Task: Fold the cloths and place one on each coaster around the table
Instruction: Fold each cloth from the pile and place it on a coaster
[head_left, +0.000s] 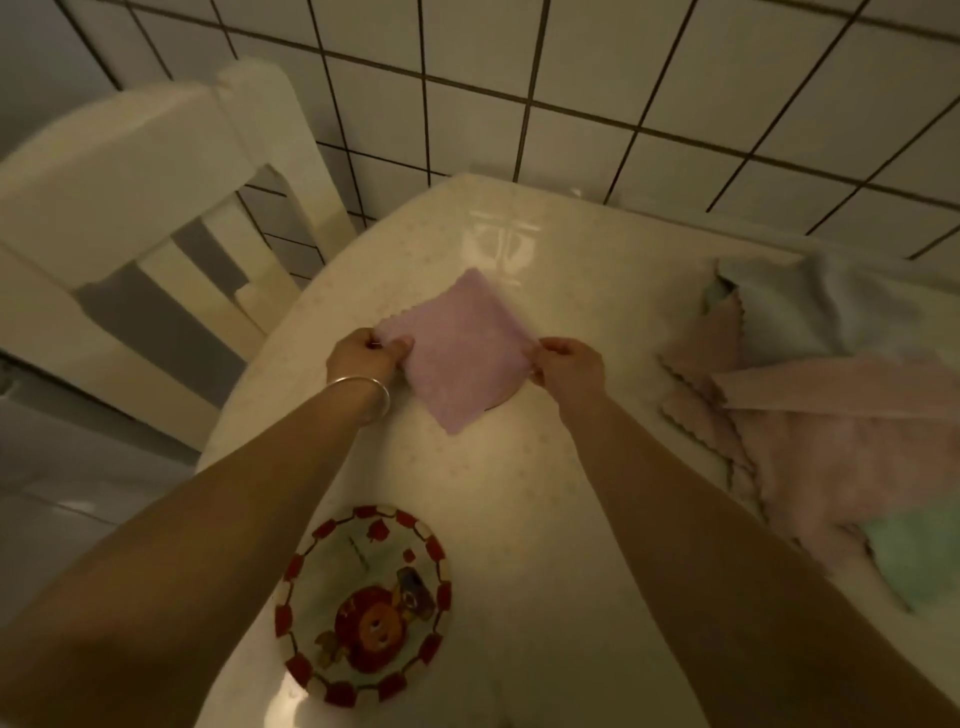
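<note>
A folded pink cloth lies in the middle of the white table, turned like a diamond. My left hand pinches its left corner and my right hand pinches its right corner. Something darker peeks out beneath the cloth's lower right edge; what it is cannot be made out. Nearer to me on the table sits a round coaster with a red-checked rim and a lion picture, with nothing on it. A loose pile of cloths, pink, pale blue and green, lies at the right.
A white wooden chair stands at the table's left far corner. Beyond the table lies a white tiled surface with dark grout. The pile reaches the table's right edge.
</note>
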